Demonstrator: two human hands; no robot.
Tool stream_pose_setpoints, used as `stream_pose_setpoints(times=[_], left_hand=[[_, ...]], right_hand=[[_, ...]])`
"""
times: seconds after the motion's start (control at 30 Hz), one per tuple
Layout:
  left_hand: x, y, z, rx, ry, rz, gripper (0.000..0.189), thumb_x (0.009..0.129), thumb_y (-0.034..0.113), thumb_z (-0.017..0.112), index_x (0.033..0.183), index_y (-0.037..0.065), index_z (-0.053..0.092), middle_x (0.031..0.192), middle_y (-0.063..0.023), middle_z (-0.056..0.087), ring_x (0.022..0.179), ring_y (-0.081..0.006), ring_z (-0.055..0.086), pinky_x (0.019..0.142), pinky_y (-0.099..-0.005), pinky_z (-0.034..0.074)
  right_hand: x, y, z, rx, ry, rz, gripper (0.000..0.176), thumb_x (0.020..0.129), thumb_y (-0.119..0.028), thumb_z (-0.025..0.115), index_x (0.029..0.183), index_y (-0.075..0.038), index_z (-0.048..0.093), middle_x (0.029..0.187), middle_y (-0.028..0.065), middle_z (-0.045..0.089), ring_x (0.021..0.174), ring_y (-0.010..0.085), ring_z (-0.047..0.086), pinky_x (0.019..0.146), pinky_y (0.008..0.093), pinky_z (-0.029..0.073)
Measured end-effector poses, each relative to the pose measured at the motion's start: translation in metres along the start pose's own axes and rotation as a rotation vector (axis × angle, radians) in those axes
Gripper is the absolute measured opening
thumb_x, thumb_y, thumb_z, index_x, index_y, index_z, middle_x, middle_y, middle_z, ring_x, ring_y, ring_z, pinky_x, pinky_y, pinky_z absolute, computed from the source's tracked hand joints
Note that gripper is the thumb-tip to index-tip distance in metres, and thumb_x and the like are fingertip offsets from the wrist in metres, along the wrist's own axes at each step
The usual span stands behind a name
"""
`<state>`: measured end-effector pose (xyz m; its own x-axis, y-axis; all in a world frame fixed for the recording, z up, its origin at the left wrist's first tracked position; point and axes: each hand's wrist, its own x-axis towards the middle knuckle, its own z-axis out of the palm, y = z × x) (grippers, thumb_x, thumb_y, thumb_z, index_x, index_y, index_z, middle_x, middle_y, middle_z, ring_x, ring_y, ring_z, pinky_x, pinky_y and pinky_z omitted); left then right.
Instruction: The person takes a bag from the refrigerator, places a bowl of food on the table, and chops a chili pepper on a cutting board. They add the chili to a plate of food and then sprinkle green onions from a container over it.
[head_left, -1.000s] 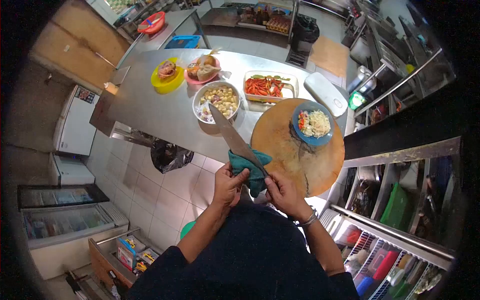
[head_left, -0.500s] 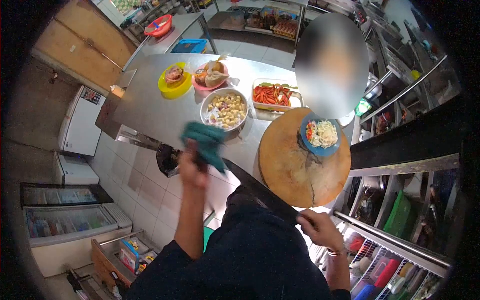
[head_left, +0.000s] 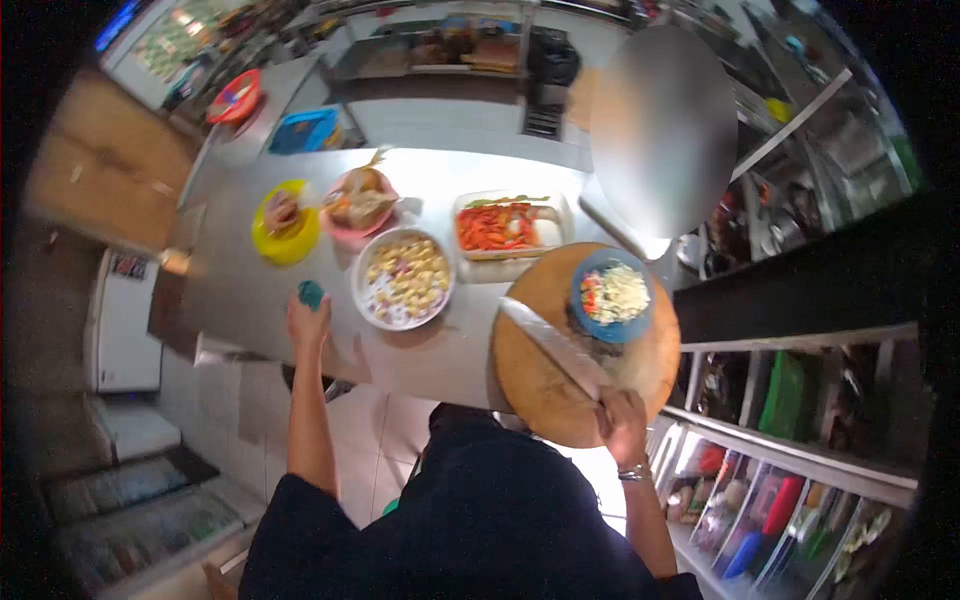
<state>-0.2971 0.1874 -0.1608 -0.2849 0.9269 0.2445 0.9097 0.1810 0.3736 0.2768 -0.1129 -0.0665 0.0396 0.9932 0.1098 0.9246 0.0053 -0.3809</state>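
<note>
My right hand is closed around the handle of a large knife. Its broad blade reaches over the round wooden chopping board, pointing to the upper left. On the board's far side stands a blue bowl with shredded pale vegetable and chopped red bits. Out to the left, over the metal table, my left hand grips a bunched dark green cloth. Between the hands sits a white bowl of peeled garlic and small purplish pieces.
A tray of red chillies lies behind the board. A yellow bowl and a pink bowl with bagged food stand farther left on the metal table. Another person, blurred, is at the far right. Shelves line the right side.
The knife has moved from in front of my body to over the chopping board. My left hand, with the cloth, has gone left, away from the blade. The camera view has shifted.
</note>
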Motion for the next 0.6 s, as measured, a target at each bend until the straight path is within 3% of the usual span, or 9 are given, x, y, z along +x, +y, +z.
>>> stream_pose_setpoints(times=[0.07, 0.13, 0.17, 0.27, 0.37, 0.4, 0.47, 0.5, 0.6], left_hand=[[-0.018, 0.055, -0.012, -0.448, -0.434, -0.460, 0.081, 0.092, 0.037, 0.071, 0.152, 0.002, 0.029, 0.101, -0.0216, 0.066, 0.073, -0.0313, 0.071, 0.054, -0.0378, 0.057], [-0.042, 0.080, -0.004, -0.634, -0.664, -0.590, 0.063, 0.099, 0.027, 0.061, 0.148, -0.001, 0.032, 0.086, -0.0158, 0.066, 0.052, -0.0238, 0.066, 0.039, -0.0292, 0.050], [-0.048, 0.096, -0.011, -0.783, -0.716, -0.622, 0.058, 0.101, 0.027, 0.057, 0.146, -0.001, 0.034, 0.086, -0.0162, 0.066, 0.054, -0.0228, 0.067, 0.040, -0.0290, 0.051], [-0.059, 0.094, 0.006, -1.033, -0.827, -0.673, 0.047, 0.102, 0.026, 0.054, 0.139, 0.000, 0.044, 0.089, -0.0152, 0.069, 0.053, -0.0180, 0.066, 0.038, -0.0237, 0.052], [-0.067, 0.079, 0.023, -1.114, -0.822, -0.393, 0.060, 0.098, 0.023, 0.064, 0.148, 0.004, 0.038, 0.127, -0.0122, 0.060, 0.109, -0.0229, 0.063, 0.082, -0.0413, 0.056], [-0.063, 0.101, 0.003, -0.993, -0.930, -0.375, 0.062, 0.097, 0.022, 0.063, 0.149, 0.003, 0.035, 0.128, -0.0122, 0.059, 0.105, -0.0250, 0.063, 0.081, -0.0404, 0.056], [-0.051, 0.001, 0.074, -1.158, -0.885, -0.332, 0.052, 0.101, 0.025, 0.056, 0.145, 0.002, 0.042, 0.125, -0.0156, 0.059, 0.103, -0.0272, 0.062, 0.082, -0.0430, 0.054], [-0.057, 0.083, 0.010, -0.770, -0.831, -0.426, 0.050, 0.101, 0.026, 0.055, 0.144, 0.002, 0.043, 0.127, -0.0161, 0.059, 0.109, -0.0294, 0.061, 0.084, -0.0437, 0.054], [-0.045, 0.039, 0.013, -0.619, -0.614, -0.354, 0.051, 0.101, 0.025, 0.056, 0.145, 0.003, 0.045, 0.134, -0.0158, 0.058, 0.117, -0.0299, 0.059, 0.092, -0.0424, 0.051]], right_hand=[[-0.001, -0.001, 0.001, -0.054, 0.033, -0.003, 0.039, 0.082, -0.015, 0.076, 0.118, -0.003, 0.066, 0.111, 0.0137, 0.069, 0.095, 0.0332, 0.063, 0.087, 0.0437, 0.049], [0.007, -0.015, -0.008, -0.083, 0.044, 0.107, 0.040, 0.081, -0.021, 0.077, 0.115, -0.004, 0.067, 0.115, 0.0120, 0.069, 0.100, 0.0320, 0.063, 0.093, 0.0430, 0.048], [0.005, -0.015, -0.005, -0.036, 0.228, 0.084, 0.039, 0.080, -0.020, 0.078, 0.114, -0.004, 0.067, 0.111, 0.0125, 0.070, 0.098, 0.0323, 0.065, 0.090, 0.0431, 0.049], [0.003, -0.034, -0.019, 0.025, 0.163, 0.299, 0.032, 0.079, -0.020, 0.079, 0.106, -0.005, 0.069, 0.104, 0.0116, 0.072, 0.093, 0.0320, 0.067, 0.086, 0.0435, 0.052], [-0.029, -0.017, 0.035, 0.078, 0.271, 0.301, 0.019, 0.080, -0.020, 0.076, 0.096, -0.009, 0.072, 0.103, 0.0098, 0.072, 0.091, 0.0296, 0.069, 0.081, 0.0411, 0.056], [-0.029, -0.025, 0.037, 0.124, 0.355, 0.288, 0.016, 0.084, -0.021, 0.073, 0.096, -0.010, 0.072, 0.104, 0.0096, 0.072, 0.093, 0.0287, 0.070, 0.079, 0.0398, 0.056], [-0.022, -0.044, 0.011, 0.250, 0.324, 0.327, 0.017, 0.090, -0.023, 0.067, 0.101, -0.010, 0.072, 0.110, 0.0093, 0.071, 0.098, 0.0276, 0.069, 0.081, 0.0387, 0.057], [-0.015, -0.057, -0.006, 0.346, 0.210, 0.390, 0.020, 0.093, -0.024, 0.064, 0.106, -0.010, 0.070, 0.114, 0.0091, 0.069, 0.101, 0.0275, 0.068, 0.084, 0.0389, 0.056], [-0.011, -0.062, -0.010, 0.359, 0.199, 0.172, 0.032, 0.097, -0.023, 0.060, 0.124, -0.007, 0.063, 0.127, 0.0120, 0.064, 0.113, 0.0283, 0.064, 0.092, 0.0400, 0.053]])
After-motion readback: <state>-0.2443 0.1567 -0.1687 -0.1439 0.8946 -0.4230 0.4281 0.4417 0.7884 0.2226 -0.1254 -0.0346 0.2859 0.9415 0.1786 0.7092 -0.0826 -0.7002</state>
